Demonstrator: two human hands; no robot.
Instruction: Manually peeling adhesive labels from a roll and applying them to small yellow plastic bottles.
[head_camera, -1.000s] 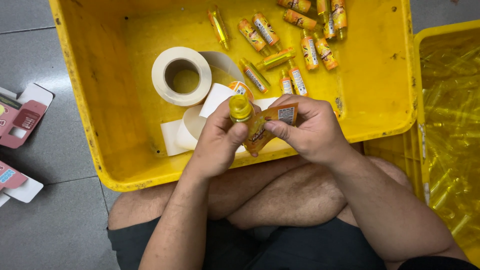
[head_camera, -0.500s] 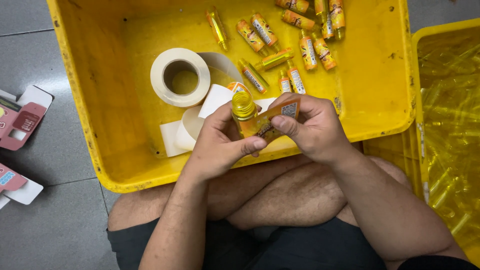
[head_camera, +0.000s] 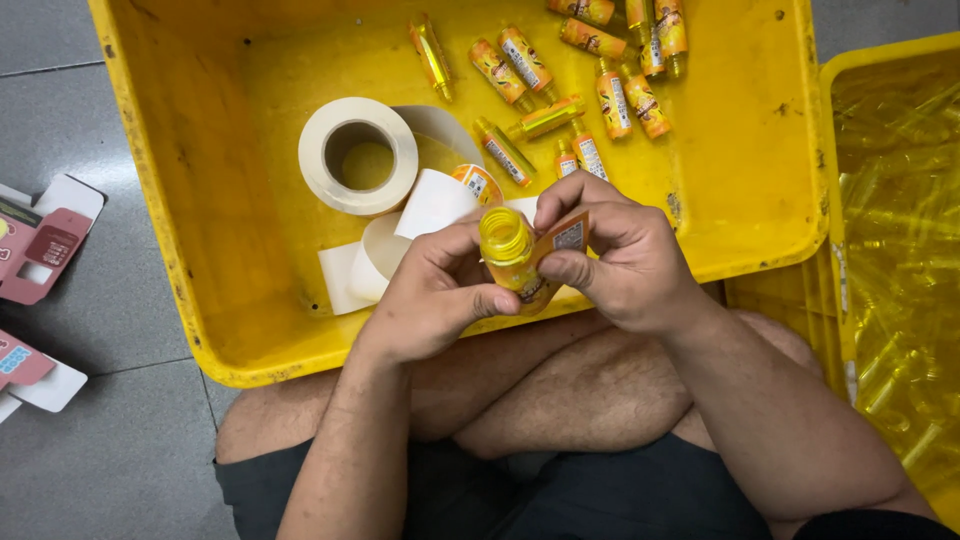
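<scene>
Grey floor tiles carry a big yellow crate (head_camera: 200, 250), with a second yellow crate (head_camera: 900, 250) of clear bottles at its right. Inside the first lie a white label roll (head_camera: 360, 155) and labelled small bottles (head_camera: 620, 100). Pink-and-white cartons (head_camera: 40, 250) sit left. Left hand (head_camera: 430, 295) fingers curl shut around a yellow bottle (head_camera: 505, 250); right hand (head_camera: 625, 260) fingers pinch an orange label (head_camera: 565, 238) against it.
</scene>
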